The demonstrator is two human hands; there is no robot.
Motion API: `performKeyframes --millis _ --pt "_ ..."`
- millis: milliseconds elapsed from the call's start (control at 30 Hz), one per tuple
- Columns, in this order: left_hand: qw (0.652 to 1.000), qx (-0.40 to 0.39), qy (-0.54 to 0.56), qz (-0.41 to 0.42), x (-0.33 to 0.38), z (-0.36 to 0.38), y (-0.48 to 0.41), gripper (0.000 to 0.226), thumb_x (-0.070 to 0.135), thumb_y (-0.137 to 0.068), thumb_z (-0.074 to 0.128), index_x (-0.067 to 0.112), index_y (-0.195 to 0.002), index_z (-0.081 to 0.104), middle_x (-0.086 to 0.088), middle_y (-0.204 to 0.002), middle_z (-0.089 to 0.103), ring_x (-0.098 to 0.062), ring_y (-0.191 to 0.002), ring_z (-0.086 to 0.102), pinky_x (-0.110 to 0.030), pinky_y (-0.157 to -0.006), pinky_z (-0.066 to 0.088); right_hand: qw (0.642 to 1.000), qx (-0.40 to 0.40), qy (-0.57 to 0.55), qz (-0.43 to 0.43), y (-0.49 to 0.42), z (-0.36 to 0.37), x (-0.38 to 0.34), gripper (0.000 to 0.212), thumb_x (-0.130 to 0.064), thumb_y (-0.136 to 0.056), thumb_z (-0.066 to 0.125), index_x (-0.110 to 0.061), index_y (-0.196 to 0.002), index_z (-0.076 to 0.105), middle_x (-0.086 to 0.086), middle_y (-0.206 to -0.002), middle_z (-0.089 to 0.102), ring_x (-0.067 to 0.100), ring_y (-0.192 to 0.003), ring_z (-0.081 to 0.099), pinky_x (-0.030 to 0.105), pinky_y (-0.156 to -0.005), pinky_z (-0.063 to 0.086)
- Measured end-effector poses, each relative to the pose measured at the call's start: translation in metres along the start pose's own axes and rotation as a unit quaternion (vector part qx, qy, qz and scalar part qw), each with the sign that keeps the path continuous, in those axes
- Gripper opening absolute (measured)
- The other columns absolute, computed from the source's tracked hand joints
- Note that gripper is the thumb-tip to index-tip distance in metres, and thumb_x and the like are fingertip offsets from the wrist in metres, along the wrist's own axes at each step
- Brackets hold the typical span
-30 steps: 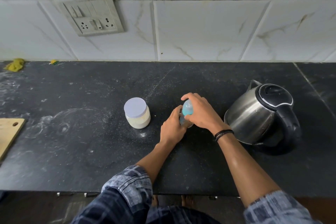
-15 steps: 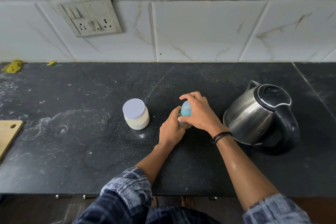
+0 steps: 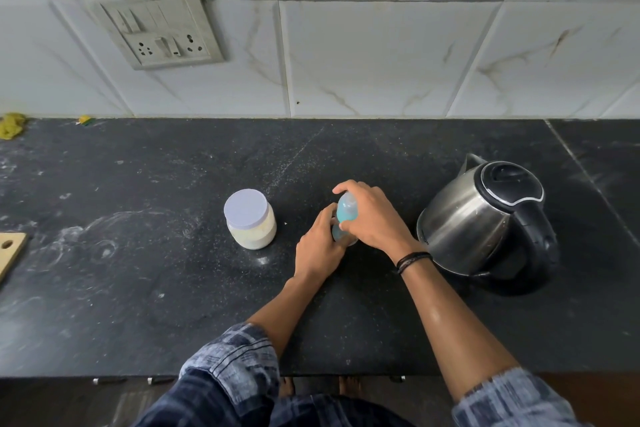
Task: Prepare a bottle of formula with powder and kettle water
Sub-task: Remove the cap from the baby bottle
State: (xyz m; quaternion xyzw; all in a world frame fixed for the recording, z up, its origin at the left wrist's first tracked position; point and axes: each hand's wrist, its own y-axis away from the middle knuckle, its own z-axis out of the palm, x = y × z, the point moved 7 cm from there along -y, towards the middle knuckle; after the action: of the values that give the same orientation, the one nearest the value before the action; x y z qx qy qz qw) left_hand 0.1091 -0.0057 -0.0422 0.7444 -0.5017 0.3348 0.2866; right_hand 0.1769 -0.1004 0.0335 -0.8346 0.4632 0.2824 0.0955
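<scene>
A small baby bottle with a blue cap (image 3: 345,212) stands on the black counter (image 3: 173,288), mostly hidden by both hands. My left hand (image 3: 320,248) grips its lower body. My right hand (image 3: 372,218) curls over the blue cap from above. A jar of white powder (image 3: 250,220) with a pale lilac lid on it stands just left of the hands. A steel kettle (image 3: 485,218) with a black lid and handle sits to the right, lid down.
A wooden board's corner (image 3: 10,253) pokes in at the left edge. A yellow cloth (image 3: 10,125) and a small scrap lie at the back left by the tiled wall. A switch plate (image 3: 156,28) hangs on the wall.
Both hands stay on the bottle; my right hand has shifted slightly round the cap. Jar and kettle have not moved.
</scene>
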Motion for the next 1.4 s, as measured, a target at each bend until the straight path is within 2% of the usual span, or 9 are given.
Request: performKeyframes --millis 200,400,633,767,867,967,1100,1267,1400 --pt "1.0 0.002 0.01 0.0 0.001 0.0 0.0 0.061 0.037 -0.094 0.069 0.031 -0.147 0.041 0.012 -0.136 0.061 -0.012 -0.117 0.062 -0.031 -0.086 0.043 1.0 -0.009 0.014 0.003 -0.003 0.002 -0.001 0.066 -0.034 -0.083 0.084 -0.03 -0.139 0.05 0.0 -0.139 0.047 0.02 -0.127 0.045 0.039 -0.099 0.051" --pt "1.0 0.002 -0.001 0.004 0.001 -0.001 0.0 0.06 0.043 -0.092 0.069 0.036 -0.144 0.041 0.016 -0.136 0.059 -0.012 -0.115 0.061 -0.035 -0.086 0.045 1.0 0.02 0.014 0.014 -0.003 -0.002 0.0 0.059 -0.038 -0.085 0.082 -0.03 -0.135 0.052 -0.001 -0.136 0.048 0.019 -0.124 0.047 0.037 -0.095 0.052" --pt "1.0 -0.002 -0.004 -0.002 -0.002 0.001 -0.001 0.064 0.047 -0.091 0.069 0.039 -0.147 0.038 0.016 -0.138 0.06 -0.01 -0.122 0.06 -0.039 -0.09 0.048 1.0 -0.008 -0.004 0.009 -0.003 -0.003 -0.004 0.071 -0.008 -0.083 0.08 -0.032 -0.141 0.046 -0.003 -0.135 0.052 0.02 -0.127 0.047 0.036 -0.098 0.049" --pt "1.0 -0.002 -0.002 -0.001 -0.001 0.001 -0.001 0.061 0.044 -0.092 0.068 0.035 -0.146 0.04 0.015 -0.135 0.061 -0.012 -0.116 0.062 -0.034 -0.085 0.043 1.0 -0.019 0.019 0.008 -0.003 -0.002 -0.007 0.074 -0.021 -0.082 0.084 -0.031 -0.144 0.045 -0.001 -0.14 0.046 0.021 -0.128 0.046 0.039 -0.1 0.051" --pt "1.0 -0.004 -0.004 0.0 -0.002 0.001 -0.002 0.062 0.048 -0.092 0.068 0.038 -0.145 0.039 0.016 -0.137 0.06 -0.01 -0.121 0.06 -0.036 -0.088 0.046 1.0 -0.008 0.019 0.012 -0.002 -0.003 -0.004 0.067 -0.013 -0.085 0.079 -0.029 -0.141 0.047 -0.001 -0.136 0.05 0.022 -0.127 0.05 0.037 -0.099 0.05" --pt "1.0 -0.006 -0.003 0.001 -0.002 0.001 -0.002 0.061 0.047 -0.092 0.066 0.037 -0.145 0.039 0.015 -0.139 0.06 -0.012 -0.123 0.06 -0.038 -0.092 0.048 0.999 -0.03 0.014 0.003 -0.003 -0.003 -0.006 0.074 -0.008 -0.082 0.08 -0.029 -0.144 0.045 0.0 -0.139 0.047 0.021 -0.127 0.048 0.037 -0.101 0.05" --pt "1.0 -0.001 -0.003 -0.004 -0.002 0.001 -0.001 0.061 0.049 -0.091 0.068 0.037 -0.144 0.04 0.016 -0.134 0.062 -0.013 -0.116 0.063 -0.04 -0.089 0.049 0.999 -0.023 0.02 0.02 -0.002 -0.006 -0.004 0.071 -0.021 -0.082 0.084 -0.029 -0.141 0.046 0.002 -0.137 0.048 0.022 -0.125 0.05 0.039 -0.1 0.051" --pt "1.0 -0.003 -0.008 0.001 -0.001 0.0 -0.002 0.066 0.048 -0.091 0.071 0.036 -0.147 0.038 0.015 -0.14 0.058 -0.009 -0.126 0.058 -0.036 -0.089 0.046 1.0 -0.008 0.006 0.019 0.0 -0.008 -0.005 0.064 -0.012 -0.084 0.081 -0.027 -0.138 0.05 0.001 -0.134 0.053 0.022 -0.125 0.053 0.039 -0.1 0.052" --pt "1.0 -0.005 -0.005 -0.002 -0.002 0.0 -0.002 0.065 0.05 -0.091 0.069 0.035 -0.147 0.038 0.014 -0.139 0.059 -0.012 -0.124 0.059 -0.038 -0.091 0.047 1.0 0.01 -0.02 0.013 0.003 -0.011 -0.007 0.063 -0.01 -0.082 0.079 -0.028 -0.136 0.051 -0.001 -0.132 0.053 0.02 -0.122 0.053 0.035 -0.096 0.051"
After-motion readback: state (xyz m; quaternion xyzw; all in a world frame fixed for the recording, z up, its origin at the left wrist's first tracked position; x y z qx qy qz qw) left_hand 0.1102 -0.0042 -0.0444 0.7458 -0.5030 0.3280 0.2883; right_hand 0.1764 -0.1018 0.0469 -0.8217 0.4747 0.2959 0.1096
